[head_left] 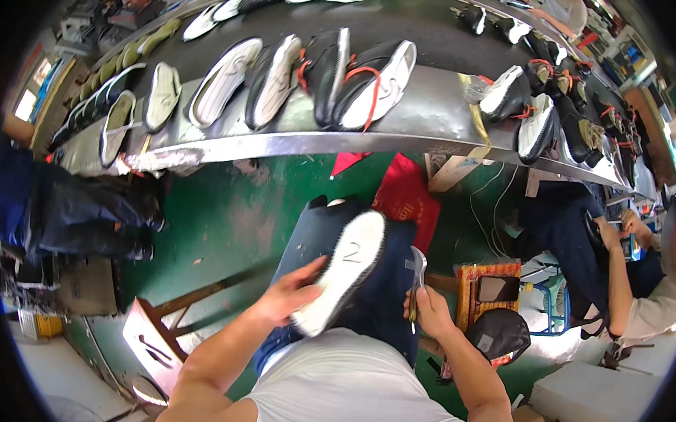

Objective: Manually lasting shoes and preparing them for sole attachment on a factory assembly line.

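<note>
Green floor point(209, 220) below; white-soled shoe point(347, 268) between the hands point(285, 293) point(433, 312), held by left.

A shoe point(348, 275) with a white sole and dark sides is held sole-up, slanting from seven to one o'clock, a dark mark across the sole. Near it, at three o'clock, a slim silver tool point(419, 269) points its curved head toward twelve.

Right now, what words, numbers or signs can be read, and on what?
I copy no writing out, only where it stands.
Held shoe's sole: a dark handwritten mark.
Red cloth: pale lettering, partly blurred.
Pink board: dark marks, unclear.
Bench shoes: dark marks on some, too small to read.
</note>
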`<state>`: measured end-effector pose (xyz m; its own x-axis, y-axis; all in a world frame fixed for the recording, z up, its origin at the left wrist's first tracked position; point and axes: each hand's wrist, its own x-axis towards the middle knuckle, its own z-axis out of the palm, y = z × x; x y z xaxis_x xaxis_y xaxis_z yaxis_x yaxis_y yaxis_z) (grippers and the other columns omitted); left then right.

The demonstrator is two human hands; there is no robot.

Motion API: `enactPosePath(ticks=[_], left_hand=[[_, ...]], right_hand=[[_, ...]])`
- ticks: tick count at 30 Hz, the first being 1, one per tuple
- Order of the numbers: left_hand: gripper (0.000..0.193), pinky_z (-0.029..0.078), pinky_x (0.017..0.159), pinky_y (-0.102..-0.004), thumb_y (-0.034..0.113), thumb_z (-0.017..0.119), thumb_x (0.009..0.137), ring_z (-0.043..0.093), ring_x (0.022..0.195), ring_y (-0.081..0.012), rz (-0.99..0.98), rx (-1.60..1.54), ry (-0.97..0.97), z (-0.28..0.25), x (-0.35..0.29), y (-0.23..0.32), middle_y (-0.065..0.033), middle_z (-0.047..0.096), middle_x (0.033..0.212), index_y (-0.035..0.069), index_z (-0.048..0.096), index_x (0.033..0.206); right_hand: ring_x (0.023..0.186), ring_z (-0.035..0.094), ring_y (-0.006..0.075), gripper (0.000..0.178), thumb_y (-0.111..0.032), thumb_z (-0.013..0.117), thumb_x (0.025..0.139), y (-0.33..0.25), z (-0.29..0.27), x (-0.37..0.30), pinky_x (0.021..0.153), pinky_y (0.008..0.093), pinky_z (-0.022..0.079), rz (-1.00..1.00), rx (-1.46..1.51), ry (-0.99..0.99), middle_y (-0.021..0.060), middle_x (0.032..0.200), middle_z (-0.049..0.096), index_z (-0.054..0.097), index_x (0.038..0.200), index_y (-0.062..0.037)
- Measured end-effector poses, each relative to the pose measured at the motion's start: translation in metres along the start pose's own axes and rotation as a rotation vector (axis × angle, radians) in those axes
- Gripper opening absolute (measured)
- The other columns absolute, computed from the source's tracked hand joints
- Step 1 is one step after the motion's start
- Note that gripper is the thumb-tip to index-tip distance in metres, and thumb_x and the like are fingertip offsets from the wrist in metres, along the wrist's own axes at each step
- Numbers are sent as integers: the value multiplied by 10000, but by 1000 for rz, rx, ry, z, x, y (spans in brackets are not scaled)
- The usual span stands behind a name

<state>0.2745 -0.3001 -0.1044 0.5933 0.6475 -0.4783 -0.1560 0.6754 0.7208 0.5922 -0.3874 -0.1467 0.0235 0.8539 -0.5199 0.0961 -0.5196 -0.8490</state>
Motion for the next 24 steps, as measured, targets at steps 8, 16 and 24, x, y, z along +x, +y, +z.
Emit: enactPosePath(ticks=[8, 16, 24], left_hand=[[676, 529, 935, -352, 131, 647, 912, 644, 1082, -211, 720, 416, 86, 46, 125, 293, -158, 618, 1278, 34, 341, 1507], [717, 429, 1041, -541, 194, 646, 847, 465, 1327, -399, 749, 2166, 753, 47, 401, 454, -193, 494, 1424, 67, 360, 1492], [480, 495, 959, -444, 239, 553, 874, 602, 1141, -361, 447, 2228, 356, -56, 409, 480, -174, 665, 1178, 129, 557, 1341]], right_hand=[[700, 650, 168, 446, -356, 366, 1068, 32, -12, 41, 662, 306, 526, 113, 166, -103, 99, 837, 648, 582, 1043, 34], [731, 656, 207, 496, -396, 350, 1068, 5, -28, 59, 691, 325, 530, 379, 377, -164, 122, 876, 647, 557, 1097, 54], [656, 706, 248, 569, -464, 316, 1054, 7, -29, 62, 442, 253, 441, 364, 299, -137, 132, 825, 686, 584, 1051, 37]])
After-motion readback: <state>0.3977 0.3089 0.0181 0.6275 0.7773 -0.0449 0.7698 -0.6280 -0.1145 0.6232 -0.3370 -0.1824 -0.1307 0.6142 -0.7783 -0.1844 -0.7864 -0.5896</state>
